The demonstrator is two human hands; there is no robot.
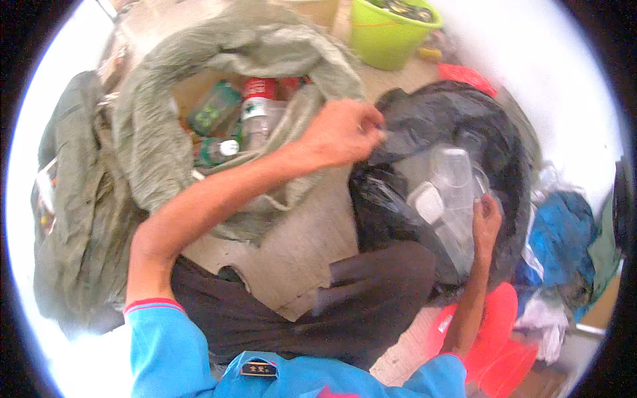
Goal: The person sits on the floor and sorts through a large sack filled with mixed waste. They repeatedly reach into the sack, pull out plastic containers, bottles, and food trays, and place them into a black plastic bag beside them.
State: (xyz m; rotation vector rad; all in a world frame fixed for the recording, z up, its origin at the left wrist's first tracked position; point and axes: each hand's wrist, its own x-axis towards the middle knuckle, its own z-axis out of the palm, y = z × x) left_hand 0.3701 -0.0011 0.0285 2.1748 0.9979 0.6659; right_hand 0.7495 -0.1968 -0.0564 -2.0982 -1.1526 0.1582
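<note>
My left hand reaches across between two sacks, its fingers curled closed beside the rim of a black plastic bag. What those fingers hold, if anything, is hidden. Inside the black bag lie clear plastic containers and a small whitish tub. My right hand is in the bag's opening, thumb and fingers closed at the edge of a clear container. To the left stands an open grey-green woven sack with plastic bottles in it, among them a red-labelled bottle and a green bottle.
A lime-green bucket with dark items stands at the far side. Another filled woven sack leans at the left. Red plastic pieces and a blue cloth-like bundle lie at the right. My bent legs are close to both open bags.
</note>
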